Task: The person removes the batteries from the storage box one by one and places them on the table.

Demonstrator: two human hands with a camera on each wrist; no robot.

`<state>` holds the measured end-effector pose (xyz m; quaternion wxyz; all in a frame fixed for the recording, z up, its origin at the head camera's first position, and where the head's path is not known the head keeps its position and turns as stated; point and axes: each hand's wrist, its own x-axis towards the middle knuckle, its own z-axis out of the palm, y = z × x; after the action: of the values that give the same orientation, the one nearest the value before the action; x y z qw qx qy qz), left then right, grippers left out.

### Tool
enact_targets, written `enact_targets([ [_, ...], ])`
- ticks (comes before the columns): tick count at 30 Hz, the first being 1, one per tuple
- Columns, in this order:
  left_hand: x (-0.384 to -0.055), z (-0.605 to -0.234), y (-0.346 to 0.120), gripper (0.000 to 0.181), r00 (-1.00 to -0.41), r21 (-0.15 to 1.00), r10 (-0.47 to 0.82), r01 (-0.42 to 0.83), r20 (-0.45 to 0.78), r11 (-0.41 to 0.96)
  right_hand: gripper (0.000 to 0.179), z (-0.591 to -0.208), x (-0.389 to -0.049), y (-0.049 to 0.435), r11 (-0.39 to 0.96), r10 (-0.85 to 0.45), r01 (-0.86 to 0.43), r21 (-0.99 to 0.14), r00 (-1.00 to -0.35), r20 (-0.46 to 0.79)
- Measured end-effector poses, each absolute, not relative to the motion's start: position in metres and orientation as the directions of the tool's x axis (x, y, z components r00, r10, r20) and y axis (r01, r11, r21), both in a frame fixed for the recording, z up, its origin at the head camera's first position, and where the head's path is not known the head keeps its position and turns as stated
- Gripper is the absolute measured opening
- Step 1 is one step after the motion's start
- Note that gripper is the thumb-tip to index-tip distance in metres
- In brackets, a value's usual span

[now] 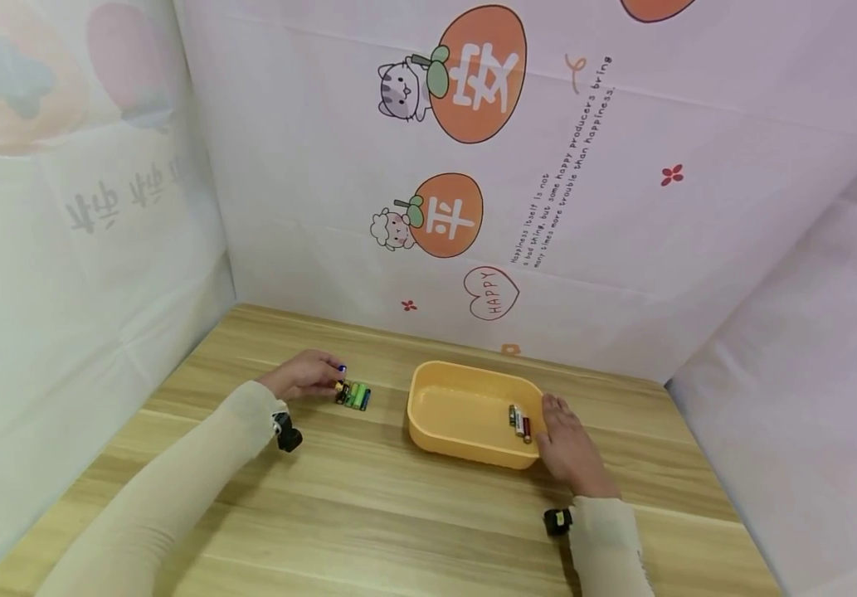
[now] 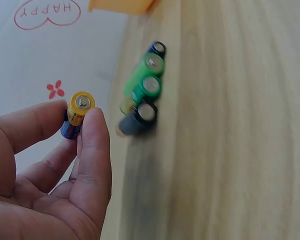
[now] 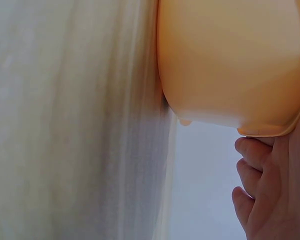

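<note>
Between thumb and finger, my left hand (image 1: 311, 375) pinches a battery (image 2: 77, 114) with a yellow end and a blue end. Just to its right, several batteries (image 1: 357, 395) lie side by side in a row on the table. The left wrist view shows a dark battery (image 2: 139, 119) nearest the hand, with green ones (image 2: 149, 86) behind it. My right hand (image 1: 568, 444) rests against the right end of a yellow-orange plastic tray (image 1: 473, 452), fingers along the rim. Inside the tray, by that end, lie three batteries (image 1: 520, 422).
The wood-grain table (image 1: 368, 522) reaches back to a white printed cloth (image 1: 585, 307) hanging along its far edge. Cloth also hangs at the left and right sides. Each wrist wears a small black camera (image 1: 288, 433).
</note>
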<state>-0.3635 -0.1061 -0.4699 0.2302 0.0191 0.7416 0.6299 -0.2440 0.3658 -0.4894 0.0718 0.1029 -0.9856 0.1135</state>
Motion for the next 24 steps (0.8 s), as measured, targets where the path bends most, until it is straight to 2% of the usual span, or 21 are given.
enact_targets([
  [6,-0.366,-0.478,-0.111,0.039,-0.894,0.931,0.279,-0.303,-0.352,0.204,0.058,-0.488,-0.244,0.364,0.952,-0.188,-0.221,-0.21,-0.968,0.168],
  [24,-0.369,-0.487,-0.115,0.037,-0.904,0.922,0.261,-0.264,-0.339,0.283,0.058,-0.488,-0.244,0.365,0.954,-0.18,-0.21,-0.215,-0.972,0.152],
])
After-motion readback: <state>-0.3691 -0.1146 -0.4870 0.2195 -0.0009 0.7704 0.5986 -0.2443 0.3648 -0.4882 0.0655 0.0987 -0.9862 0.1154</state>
